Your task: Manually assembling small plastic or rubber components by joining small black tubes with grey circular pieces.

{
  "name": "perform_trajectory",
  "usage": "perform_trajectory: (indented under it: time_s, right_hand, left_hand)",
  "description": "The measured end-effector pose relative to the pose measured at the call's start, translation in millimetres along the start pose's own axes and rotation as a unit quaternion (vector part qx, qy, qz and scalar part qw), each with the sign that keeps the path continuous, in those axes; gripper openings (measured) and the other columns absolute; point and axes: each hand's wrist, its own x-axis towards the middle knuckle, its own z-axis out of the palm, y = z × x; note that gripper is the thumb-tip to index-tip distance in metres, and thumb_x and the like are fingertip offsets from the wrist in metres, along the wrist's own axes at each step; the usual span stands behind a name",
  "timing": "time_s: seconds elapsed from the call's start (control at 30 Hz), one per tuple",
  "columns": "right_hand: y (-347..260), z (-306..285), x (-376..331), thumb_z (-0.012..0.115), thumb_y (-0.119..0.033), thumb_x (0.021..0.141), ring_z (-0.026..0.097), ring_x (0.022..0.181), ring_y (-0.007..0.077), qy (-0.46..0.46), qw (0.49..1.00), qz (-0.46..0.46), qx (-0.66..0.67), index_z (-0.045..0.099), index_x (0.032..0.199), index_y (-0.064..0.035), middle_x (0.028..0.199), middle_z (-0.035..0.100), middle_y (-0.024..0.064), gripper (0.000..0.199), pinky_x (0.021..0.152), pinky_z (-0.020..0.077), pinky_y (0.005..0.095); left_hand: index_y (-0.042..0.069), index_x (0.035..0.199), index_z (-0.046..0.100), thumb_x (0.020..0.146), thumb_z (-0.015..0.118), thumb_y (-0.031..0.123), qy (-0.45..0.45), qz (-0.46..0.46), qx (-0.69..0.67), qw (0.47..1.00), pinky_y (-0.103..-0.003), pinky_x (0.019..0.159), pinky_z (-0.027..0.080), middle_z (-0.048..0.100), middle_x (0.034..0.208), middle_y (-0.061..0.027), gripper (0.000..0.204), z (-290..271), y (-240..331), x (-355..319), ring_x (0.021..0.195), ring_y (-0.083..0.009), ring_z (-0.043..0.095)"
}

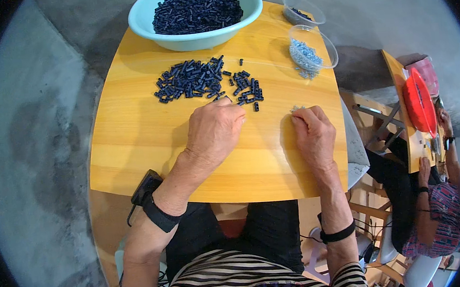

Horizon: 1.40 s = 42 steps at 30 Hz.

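Bench [127,158]: yellow wood.
Black pieces [189,80]: likely light, stiff; grasp by the sides.
Left grip [213,128]: fingers curled, contents unclear.
Right grip [315,136]: fingers bunched, contents unclear.

Left fisheye, head-worn: looks steeply down toward the far side, wooden table [264,162] close below; wide field reaches right to a second wooden table [414,152].

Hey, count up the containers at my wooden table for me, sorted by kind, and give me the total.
Light-blue basin, heaped with dark pieces: 1
Clear plastic bowls, one with dark pieces, one with pale-blue pieces: 2
Total: 3
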Motion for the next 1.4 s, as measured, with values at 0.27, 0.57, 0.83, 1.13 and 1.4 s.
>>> perform_trajectory:
  time_s: [0.27,0.57,0.83,1.13,1.4]
  right_hand:
    - [1.2,1.6,-0.2,0.064,-0.005,0.076,0.06,0.071,0.0285,-0.008,0.999,-0.024,-0.04,0.063,0.082,-0.005,0.076,0.059,0.0095,0.006,0.063,0.0497,0.0377]
    - [4.6,-4.3,-4.6,0.066,-0.004,0.075,0.061,0.072,0.0278,-0.003,1.0,-0.01,-0.005,0.065,0.084,-0.0035,0.078,0.061,0.0109,0.009,0.063,0.0503,0.0351]
    - [3.9,-21.2,-23.8,0.065,0.002,0.075,0.061,0.069,0.0196,0.031,0.988,0.119,0.094,0.066,0.088,-0.0016,0.077,0.062,0.0097,0.013,0.061,0.0485,0.0308]
    - [0.8,-5.1,-15.7,0.067,-0.002,0.075,0.06,0.068,0.027,0.028,0.997,0.033,0.067,0.065,0.08,-0.0034,0.074,0.059,0.0111,0.006,0.06,0.048,0.0348]
    - [-7.4,0.3,-4.5,0.063,-0.006,0.076,0.058,0.071,0.0304,-0.014,1.0,0.012,-0.009,0.06,0.077,-0.0043,0.072,0.055,0.011,0.003,0.062,0.0472,0.0399]
  left_hand:
    - [0.005,0.079,0.066,0.074,0.067,0.013,0.003,0.012,0.038,0.999,-0.041,0.059,0.049,0.059,0.072,-0.0116,0.01,23.3,8.3,14.0,0.068,-0.0304,0.061]
    - [0.004,0.074,0.063,0.076,0.067,0.015,0.0,0.011,0.033,0.999,-0.042,0.061,0.049,0.057,0.07,-0.0128,0.012,39.9,14.9,28.8,0.069,-0.0317,0.06]
    - [0.003,0.072,0.063,0.076,0.065,0.012,-0.011,0.026,0.041,0.999,-0.042,0.06,0.048,0.057,0.072,-0.0139,0.01,47.8,9.4,24.1,0.069,-0.0326,0.06]
    - [0.001,0.087,0.062,0.074,0.064,0.003,-0.059,0.03,-0.014,0.998,-0.042,0.062,0.048,0.056,0.074,-0.0146,0.013,25.3,30.5,-12.7,0.071,-0.0335,0.059]
    - [0.001,0.085,0.063,0.072,0.066,0.004,-0.058,-0.002,-0.059,0.997,-0.04,0.063,0.049,0.057,0.074,-0.0143,0.014,15.6,25.5,-30.3,0.071,-0.0327,0.059]
